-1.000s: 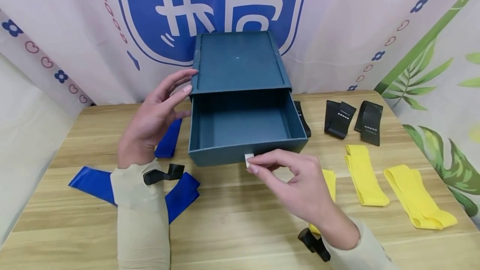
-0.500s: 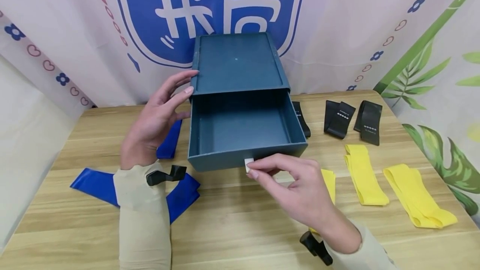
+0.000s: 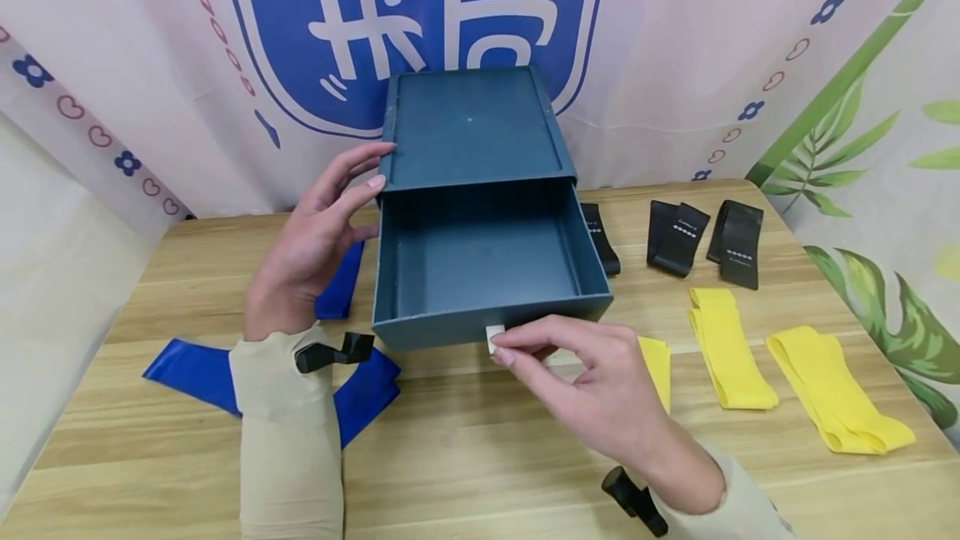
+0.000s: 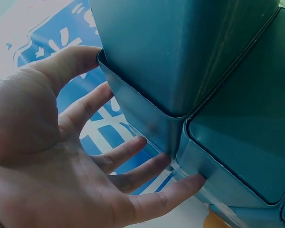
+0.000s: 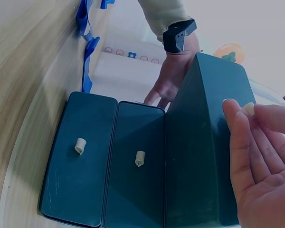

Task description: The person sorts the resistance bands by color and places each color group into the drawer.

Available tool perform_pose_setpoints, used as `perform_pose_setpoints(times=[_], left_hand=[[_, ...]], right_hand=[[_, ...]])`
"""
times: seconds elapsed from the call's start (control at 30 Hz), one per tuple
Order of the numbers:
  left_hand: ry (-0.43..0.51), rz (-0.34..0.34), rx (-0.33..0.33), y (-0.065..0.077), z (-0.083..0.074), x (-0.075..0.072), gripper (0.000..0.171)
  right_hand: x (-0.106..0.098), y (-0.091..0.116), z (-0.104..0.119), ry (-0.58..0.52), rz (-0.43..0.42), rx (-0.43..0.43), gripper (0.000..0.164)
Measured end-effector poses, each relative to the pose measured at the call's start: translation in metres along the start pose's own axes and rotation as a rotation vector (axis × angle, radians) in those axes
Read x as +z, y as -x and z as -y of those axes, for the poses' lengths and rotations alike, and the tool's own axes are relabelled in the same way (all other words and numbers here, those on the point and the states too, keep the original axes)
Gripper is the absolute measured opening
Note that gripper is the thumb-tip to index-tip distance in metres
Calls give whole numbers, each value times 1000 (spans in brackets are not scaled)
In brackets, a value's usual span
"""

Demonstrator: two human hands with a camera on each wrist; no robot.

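A dark teal drawer cabinet point(image 3: 476, 127) stands at the back of the table. Its top drawer point(image 3: 429, 337) is pulled far out, and no items show inside. With thumb and fingertips my right hand point(image 3: 600, 390) pinches the small white pull tab point(image 3: 494, 339) on that drawer's front. My left hand point(image 3: 300, 252) touches the cabinet's left side near the top, its fingers spread. In the left wrist view the fingertips point(image 4: 192, 183) press against the teal side wall. Below, in the right wrist view, the middle drawer point(image 5: 133, 194) and bottom drawer point(image 5: 76, 185) are closed.
Several yellow bands point(image 3: 731, 348) lie folded on the wooden table point(image 3: 465, 457) at right. Behind them are black bands point(image 3: 678, 238) with white print, one partly hidden by the drawer. Blue bands point(image 3: 197, 373) lie at left, partly under the left forearm. A printed curtain point(image 3: 660, 65) hangs behind.
The top drawer has slid a little further out toward me, with my right hand on its pull tab. My left hand has stayed against the cabinet's side.
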State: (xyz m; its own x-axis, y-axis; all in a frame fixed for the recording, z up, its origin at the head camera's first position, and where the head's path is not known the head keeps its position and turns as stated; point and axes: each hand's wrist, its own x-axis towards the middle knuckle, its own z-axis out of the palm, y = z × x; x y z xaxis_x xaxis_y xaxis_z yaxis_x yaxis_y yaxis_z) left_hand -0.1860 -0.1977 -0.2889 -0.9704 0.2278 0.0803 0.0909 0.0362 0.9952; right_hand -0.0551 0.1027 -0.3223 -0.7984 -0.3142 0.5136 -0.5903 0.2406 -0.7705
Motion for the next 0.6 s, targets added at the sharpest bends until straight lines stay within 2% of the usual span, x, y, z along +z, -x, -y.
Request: perform_pose_setpoints(times=[0.17, 0.27, 0.4, 0.47, 0.53, 0.6], left_hand=[[1, -3, -7, 0, 0, 1, 45], [0, -7, -11, 0, 0, 2, 45], [-3, -13, -18, -1, 0, 3, 44], [-2, -16, -20, -1, 0, 3, 44], [-1, -18, -21, -1, -1, 3, 44], [2, -23, -22, 0, -1, 3, 44]], right_hand=[[-2, 1, -1, 2, 12, -13, 20], [-10, 3, -2, 9, 29, -36, 22], [-33, 8, -12, 22, 79, -107, 26], [-50, 11, -21, 68, 108, -127, 26], [-68, 15, -30, 153, 147, -69, 24], [-87, 19, -41, 259, 182, 31, 20]])
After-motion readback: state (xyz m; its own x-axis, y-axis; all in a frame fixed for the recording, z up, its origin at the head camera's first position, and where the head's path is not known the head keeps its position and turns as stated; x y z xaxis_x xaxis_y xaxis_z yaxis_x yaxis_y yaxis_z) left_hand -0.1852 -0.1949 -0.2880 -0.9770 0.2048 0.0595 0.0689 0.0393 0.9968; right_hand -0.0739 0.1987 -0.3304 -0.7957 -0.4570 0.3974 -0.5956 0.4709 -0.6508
